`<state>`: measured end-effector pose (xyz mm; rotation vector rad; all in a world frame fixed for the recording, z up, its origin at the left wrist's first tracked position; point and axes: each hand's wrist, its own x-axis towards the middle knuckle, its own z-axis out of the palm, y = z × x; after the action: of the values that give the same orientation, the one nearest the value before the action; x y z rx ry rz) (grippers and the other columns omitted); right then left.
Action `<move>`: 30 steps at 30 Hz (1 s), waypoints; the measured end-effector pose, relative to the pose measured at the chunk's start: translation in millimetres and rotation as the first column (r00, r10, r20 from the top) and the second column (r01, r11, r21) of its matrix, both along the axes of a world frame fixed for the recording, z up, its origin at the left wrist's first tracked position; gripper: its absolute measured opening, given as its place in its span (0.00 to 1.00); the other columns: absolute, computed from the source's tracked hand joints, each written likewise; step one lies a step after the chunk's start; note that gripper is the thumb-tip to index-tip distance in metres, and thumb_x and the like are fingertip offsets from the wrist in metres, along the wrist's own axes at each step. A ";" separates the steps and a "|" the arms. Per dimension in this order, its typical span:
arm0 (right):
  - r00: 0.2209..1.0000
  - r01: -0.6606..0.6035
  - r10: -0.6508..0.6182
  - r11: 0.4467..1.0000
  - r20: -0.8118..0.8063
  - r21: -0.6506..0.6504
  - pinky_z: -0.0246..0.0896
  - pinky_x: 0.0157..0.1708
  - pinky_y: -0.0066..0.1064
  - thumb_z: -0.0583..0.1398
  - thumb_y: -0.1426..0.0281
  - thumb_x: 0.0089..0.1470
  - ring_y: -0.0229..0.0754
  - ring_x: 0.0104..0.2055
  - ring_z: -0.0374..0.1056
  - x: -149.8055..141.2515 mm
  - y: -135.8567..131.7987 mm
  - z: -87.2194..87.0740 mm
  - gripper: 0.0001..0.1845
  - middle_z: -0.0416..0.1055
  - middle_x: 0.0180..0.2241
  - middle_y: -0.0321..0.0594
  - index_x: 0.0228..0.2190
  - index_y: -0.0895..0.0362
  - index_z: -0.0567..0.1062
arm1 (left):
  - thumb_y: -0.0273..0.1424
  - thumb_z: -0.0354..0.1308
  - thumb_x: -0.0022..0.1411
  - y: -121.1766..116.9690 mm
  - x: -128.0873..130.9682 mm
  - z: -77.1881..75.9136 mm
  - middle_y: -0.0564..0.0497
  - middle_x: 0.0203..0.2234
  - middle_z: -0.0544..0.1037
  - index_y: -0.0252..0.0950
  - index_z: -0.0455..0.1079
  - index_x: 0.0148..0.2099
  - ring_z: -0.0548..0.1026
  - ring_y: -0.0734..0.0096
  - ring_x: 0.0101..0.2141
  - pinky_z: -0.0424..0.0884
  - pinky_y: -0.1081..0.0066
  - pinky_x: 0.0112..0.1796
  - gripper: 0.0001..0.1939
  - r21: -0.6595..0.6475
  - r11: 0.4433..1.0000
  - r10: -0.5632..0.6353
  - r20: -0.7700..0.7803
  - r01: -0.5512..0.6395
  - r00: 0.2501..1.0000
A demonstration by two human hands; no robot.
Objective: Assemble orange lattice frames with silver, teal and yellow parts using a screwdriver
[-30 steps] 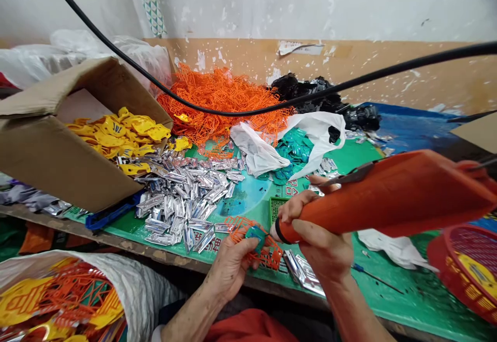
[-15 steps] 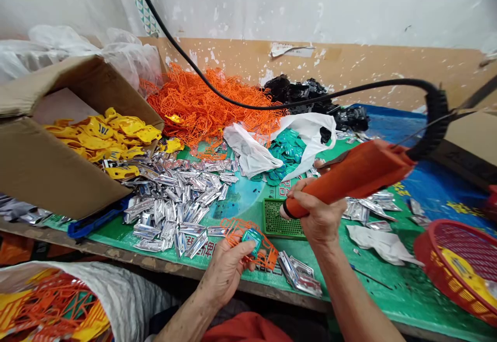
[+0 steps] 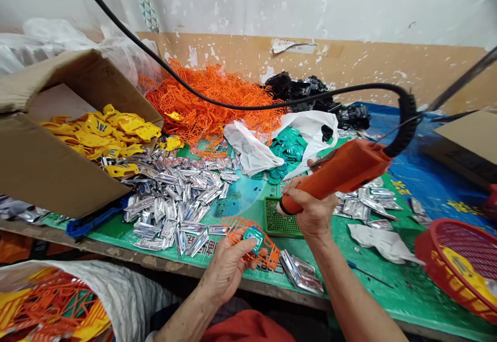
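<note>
My left hand point(image 3: 232, 261) pinches an orange plastic frame point(image 3: 272, 255) with a small teal plastic piece point(image 3: 253, 239) on it, just above the table's front edge. Wrapped around an orange electric screwdriver point(image 3: 337, 173) is my right hand point(image 3: 313, 207); the tool's tip points left and down, over a green perforated tray point(image 3: 285, 232). A thick black cable runs from the tool's rear end. Silver metal plates point(image 3: 301, 272) lie on the table between my two forearms, close to the orange frame.
A cardboard box point(image 3: 58, 171) of yellow parts lies at left, beside piled silver plates point(image 3: 174, 202). Behind are orange frames point(image 3: 217, 103), a white bag point(image 3: 252, 150) with teal pieces, and black parts point(image 3: 298, 93). A red basket point(image 3: 435, 274) and a thin screwdriver point(image 3: 370, 274) are right.
My right hand has drawn the orange electric screwdriver slightly left, and its cable has swung left too. My left hand stays nearly in place, the frame and teal piece tilted a little differently.
</note>
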<state>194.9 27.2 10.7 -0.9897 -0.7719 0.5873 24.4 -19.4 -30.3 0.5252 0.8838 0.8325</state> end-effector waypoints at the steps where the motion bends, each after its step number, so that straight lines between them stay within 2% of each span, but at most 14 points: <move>1: 1.000 0.000 0.000 1.000 0.000 0.000 0.64 0.28 0.34 0.66 0.74 0.35 0.38 0.24 0.65 -0.5 0.1 0.4 0.05 0.69 0.20 0.33 0.18 0.59 0.74 | 0.33 0.70 0.47 0.0 0.0 0.1 0.51 0.29 0.77 0.33 0.74 0.38 0.77 0.70 0.27 0.63 0.78 0.18 0.16 0.001 1.000 0.000 -0.002 0.000 1.000; 10: 1.000 0.011 -0.011 1.000 0.012 -0.021 0.66 0.29 0.35 0.67 0.72 0.34 0.39 0.24 0.66 -1.7 -0.8 -1.1 0.07 0.70 0.21 0.33 0.21 0.58 0.74 | 0.34 0.71 0.46 0.5 0.1 1.0 0.50 0.30 0.78 0.34 0.74 0.40 0.78 0.69 0.27 0.63 0.78 0.19 0.18 -0.013 1.000 0.013 0.003 -0.013 1.000; 24: 0.999 -0.020 0.022 0.999 0.039 -0.040 0.66 0.30 0.37 0.67 0.71 0.34 0.40 0.24 0.67 0.4 1.2 -5.3 0.07 0.71 0.21 0.34 0.19 0.58 0.73 | 0.34 0.71 0.45 2.2 1.7 3.7 0.50 0.31 0.78 0.32 0.73 0.41 0.77 0.69 0.27 0.63 0.78 0.19 0.20 -0.038 0.999 0.012 0.003 -0.012 1.000; 30: 1.000 -0.019 0.019 1.000 -0.008 -0.016 0.64 0.28 0.34 0.66 0.74 0.35 0.38 0.24 0.66 -0.8 -1.9 2.6 0.07 0.70 0.21 0.33 0.21 0.58 0.74 | 0.34 0.72 0.43 3.3 2.3 5.5 0.51 0.30 0.78 0.33 0.70 0.39 0.78 0.68 0.26 0.63 0.77 0.18 0.21 -0.084 0.995 0.050 -0.001 -0.050 0.999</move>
<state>194.1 25.3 13.3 -0.9954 -0.7716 0.6146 26.7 -16.2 -24.8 0.4309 0.9300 0.8369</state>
